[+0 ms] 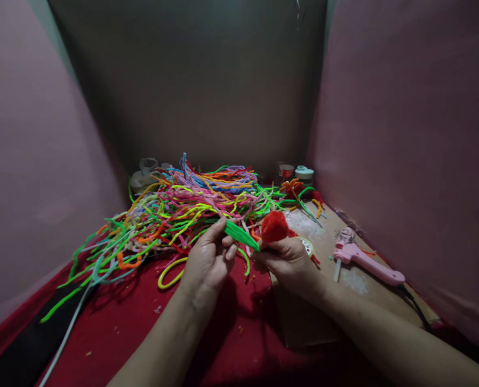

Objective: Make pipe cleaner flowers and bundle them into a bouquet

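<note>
Between the thumb and fingers of my left hand (213, 257) is the wide end of a green pipe-cleaner leaf (241, 235). Its pointed end slants down to the fingertips of my right hand (291, 263). My right hand is closed around the base of a red fuzzy pipe-cleaner flower (274, 226), whose round head stands up above the fingers. The flower's stem is hidden by the hand. Whether the leaf tip touches the flower's base, I cannot tell.
A big heap of coloured pipe cleaners (207, 199) spreads behind my hands over the red cloth (143, 322). On the right, a pink glue gun (366, 260) lies on a brown board (304, 317), with scissors (310, 212) farther back. Lidded jars (304, 173) stand behind.
</note>
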Action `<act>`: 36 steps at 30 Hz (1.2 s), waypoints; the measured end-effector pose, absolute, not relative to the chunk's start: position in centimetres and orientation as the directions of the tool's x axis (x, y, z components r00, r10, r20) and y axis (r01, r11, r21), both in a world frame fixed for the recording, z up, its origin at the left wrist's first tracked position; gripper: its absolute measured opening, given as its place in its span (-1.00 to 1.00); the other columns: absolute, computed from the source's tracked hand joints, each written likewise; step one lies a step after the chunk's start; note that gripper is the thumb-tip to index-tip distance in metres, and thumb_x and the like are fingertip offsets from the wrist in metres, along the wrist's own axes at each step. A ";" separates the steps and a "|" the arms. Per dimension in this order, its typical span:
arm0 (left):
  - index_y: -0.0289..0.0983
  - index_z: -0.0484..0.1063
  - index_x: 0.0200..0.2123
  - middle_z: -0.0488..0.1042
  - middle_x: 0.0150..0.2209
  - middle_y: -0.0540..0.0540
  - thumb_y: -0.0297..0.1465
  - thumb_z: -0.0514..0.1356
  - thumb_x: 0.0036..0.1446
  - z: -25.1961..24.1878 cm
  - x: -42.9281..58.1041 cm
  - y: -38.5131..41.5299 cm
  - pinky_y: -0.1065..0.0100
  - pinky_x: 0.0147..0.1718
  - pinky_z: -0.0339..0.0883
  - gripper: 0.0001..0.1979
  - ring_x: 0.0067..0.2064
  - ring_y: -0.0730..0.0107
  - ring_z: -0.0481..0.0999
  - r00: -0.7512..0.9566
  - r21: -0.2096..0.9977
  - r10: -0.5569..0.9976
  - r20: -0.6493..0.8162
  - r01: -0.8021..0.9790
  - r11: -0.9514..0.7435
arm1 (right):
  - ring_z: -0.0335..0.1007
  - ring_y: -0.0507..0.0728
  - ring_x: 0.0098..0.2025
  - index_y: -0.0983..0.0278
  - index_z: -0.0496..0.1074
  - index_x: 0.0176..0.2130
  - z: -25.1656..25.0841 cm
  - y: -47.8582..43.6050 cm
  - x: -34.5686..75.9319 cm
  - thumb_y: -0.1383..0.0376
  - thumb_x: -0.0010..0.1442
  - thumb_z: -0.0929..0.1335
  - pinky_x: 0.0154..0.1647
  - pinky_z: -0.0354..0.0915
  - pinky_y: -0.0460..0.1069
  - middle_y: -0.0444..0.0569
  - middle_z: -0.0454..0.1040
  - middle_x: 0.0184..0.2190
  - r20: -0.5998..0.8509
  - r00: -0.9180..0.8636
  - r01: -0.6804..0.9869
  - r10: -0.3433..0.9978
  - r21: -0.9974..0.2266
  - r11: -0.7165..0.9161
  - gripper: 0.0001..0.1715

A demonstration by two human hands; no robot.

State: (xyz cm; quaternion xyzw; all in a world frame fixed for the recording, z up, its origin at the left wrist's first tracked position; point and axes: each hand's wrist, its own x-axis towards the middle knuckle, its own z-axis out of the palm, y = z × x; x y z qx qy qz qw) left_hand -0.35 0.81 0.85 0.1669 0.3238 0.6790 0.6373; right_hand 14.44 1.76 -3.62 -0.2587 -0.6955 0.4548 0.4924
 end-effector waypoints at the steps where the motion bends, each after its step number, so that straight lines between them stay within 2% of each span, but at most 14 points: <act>1: -0.36 0.33 -0.46 0.36 -0.57 0.05 -0.56 0.10 0.07 0.8 -0.5 0.9 0.59 -0.85 -0.02 -0.92 -0.71 0.69 0.19 -0.136 0.643 0.974 -0.180 -0.766 0.012 | 0.23 -0.04 -0.60 0.27 0.43 -0.50 -3.5 1.7 14.4 0.33 0.04 0.38 -0.56 0.19 -0.10 -0.18 0.34 -0.64 0.415 -0.397 -0.110 0.819 -0.907 0.406 -0.90; 7: -0.33 0.29 -0.51 0.31 -0.61 0.07 -0.53 0.13 0.04 0.3 -1.6 1.7 0.57 -0.77 0.05 -0.90 -0.68 0.65 0.22 -0.182 0.637 0.969 -0.166 -0.770 -0.036 | 0.22 -0.06 -0.63 0.31 0.42 -0.47 -2.9 1.6 14.6 0.27 -0.05 0.44 -0.61 0.12 -0.12 -0.18 0.35 -0.64 0.151 -0.486 -0.229 0.861 -0.972 0.041 -0.84; 10: -0.35 0.35 -0.47 0.33 -0.60 0.06 -0.49 0.18 -0.04 -0.3 -2.2 1.9 0.57 -0.73 0.05 -0.96 -0.65 0.66 0.22 -0.207 0.735 0.970 -0.129 -0.677 -0.047 | 0.19 -0.06 -0.65 0.32 0.41 -0.52 -2.2 1.8 14.8 0.22 -0.09 0.46 -0.64 0.10 -0.11 -0.17 0.35 -0.66 0.104 -0.449 -0.242 0.887 -0.970 -0.008 -0.78; 12: -0.37 0.42 -0.38 0.33 -0.60 0.07 -0.46 0.24 -0.10 -0.7 -2.1 1.6 0.57 -0.72 0.00 -0.86 -0.67 0.69 0.17 -0.124 0.852 0.988 -0.090 -0.524 0.012 | 0.16 -0.07 -0.63 0.32 0.40 -0.57 -1.6 2.0 14.9 0.22 -0.11 0.47 -0.62 0.09 -0.11 -0.17 0.34 -0.65 0.157 -0.365 -0.248 0.918 -0.966 0.066 -0.76; 15: -0.37 0.48 -0.32 0.27 -0.67 0.10 -0.40 0.29 -0.15 -0.9 -1.1 0.8 0.55 -0.73 -0.11 -0.75 -0.70 0.69 0.08 0.154 0.981 0.983 -0.099 -0.149 0.122 | 0.15 -0.07 -0.57 0.33 0.40 -0.60 -1.3 2.3 14.9 0.27 -0.16 0.49 -0.57 0.09 -0.12 -0.18 0.35 -0.63 0.251 -0.237 -0.262 0.938 -0.947 0.187 -0.77; 18: -0.40 0.48 -0.49 0.17 -0.74 0.12 -0.34 0.25 -0.09 -0.9 0.4 0.0 0.52 -0.71 -0.13 -0.81 -0.70 0.69 0.04 0.290 0.984 0.948 -0.131 0.154 0.089 | 0.17 -0.06 -0.57 0.34 0.43 -0.57 -1.5 2.4 14.9 0.26 -0.18 0.49 -0.59 0.09 -0.13 -0.18 0.35 -0.63 0.205 -0.260 -0.280 0.944 -0.951 0.130 -0.78; 20: -0.38 0.43 -0.58 0.12 -0.77 0.13 -0.33 0.23 -0.06 -0.9 0.9 -0.1 0.51 -0.72 -0.15 -0.79 -0.72 0.69 0.02 0.273 0.978 0.956 -0.110 0.202 0.055 | 0.17 -0.06 -0.60 0.34 0.45 -0.51 -1.6 2.8 15.2 0.23 -0.17 0.48 -0.60 0.12 -0.13 -0.17 0.36 -0.62 0.174 -0.320 -0.263 0.931 -0.961 0.089 -0.77; 23: -0.35 0.36 -0.62 0.19 -0.77 0.10 -0.30 0.23 -0.06 -1.0 0.7 0.2 0.51 -0.73 -0.10 -0.75 -0.73 0.65 0.09 0.199 0.986 0.978 -0.058 0.164 0.025 | 0.25 -0.05 -0.59 0.35 0.47 -0.22 -0.6 5.0 16.7 0.22 -0.02 0.40 -0.57 0.20 -0.11 -0.07 0.47 -0.44 0.157 -0.280 -0.021 0.947 -0.987 0.158 -0.66; 24: -0.34 0.34 -0.63 0.21 -0.77 0.09 -0.28 0.23 -0.05 -1.0 0.5 0.3 0.51 -0.73 -0.09 -0.73 -0.74 0.64 0.11 0.166 0.988 0.985 -0.052 0.151 0.026 | 0.31 -0.03 -0.55 0.34 0.44 -0.14 0.0 6.2 17.5 0.24 0.05 0.35 -0.56 0.22 -0.11 -0.03 0.49 -0.38 0.151 -0.178 0.210 0.972 -0.960 0.187 -0.64; 25: -0.34 0.33 -0.64 0.22 -0.78 0.08 -0.25 0.22 -0.04 -1.0 0.3 0.5 0.51 -0.75 -0.09 -0.71 -0.75 0.64 0.11 0.132 0.989 0.990 -0.055 0.141 0.037 | 0.37 0.00 -0.48 0.31 0.44 -0.12 0.5 7.7 18.3 0.26 0.10 0.31 -0.50 0.25 -0.12 -0.02 0.51 -0.34 0.153 -0.076 0.507 0.985 -0.845 0.170 -0.67; 26: -0.34 0.33 -0.64 0.22 -0.79 0.07 -0.24 0.21 -0.03 -1.0 0.2 0.6 0.51 -0.76 -0.09 -0.69 -0.76 0.63 0.11 0.104 0.990 0.993 -0.063 0.131 0.049 | 0.42 0.06 -0.39 0.34 0.47 -0.15 1.0 9.3 19.2 0.31 0.09 0.32 -0.44 0.28 -0.09 0.03 0.51 -0.33 0.136 -0.021 0.617 0.990 -0.777 0.120 -0.70; 29: -0.34 0.34 -0.62 0.23 -0.80 0.06 -0.22 0.22 -0.03 -1.2 0.0 0.7 0.52 -0.78 -0.09 -0.69 -0.78 0.62 0.12 0.066 0.993 0.996 -0.061 0.106 0.054 | 0.39 0.29 -0.10 0.46 0.50 -0.28 1.4 13.8 21.4 0.40 -0.01 0.40 -0.19 0.27 0.03 0.24 0.48 -0.23 0.098 0.123 0.789 0.988 -0.613 -0.038 -0.77; 31: -0.34 0.33 -0.63 0.24 -0.79 0.06 -0.23 0.23 -0.04 -1.4 0.0 0.8 0.53 -0.78 -0.08 -0.68 -0.78 0.63 0.13 0.063 0.995 0.997 -0.040 0.091 0.034 | 0.34 0.35 -0.03 0.49 0.48 -0.25 0.6 15.9 22.0 0.40 0.00 0.41 -0.09 0.25 0.12 0.31 0.44 -0.16 0.052 0.207 0.849 0.977 -0.506 -0.153 -0.74; 36: -0.35 0.33 -0.63 0.22 -0.81 0.07 -0.21 0.23 -0.05 -1.7 -0.2 0.9 0.53 -0.78 -0.09 -0.67 -0.78 0.63 0.12 0.042 0.997 0.999 -0.022 0.072 0.019 | 0.36 0.15 -0.08 0.35 0.31 -0.01 -1.9 17.8 21.7 0.22 0.22 0.30 -0.10 0.33 0.14 0.07 0.35 -0.04 0.007 0.293 0.894 0.956 -0.356 -0.271 -0.62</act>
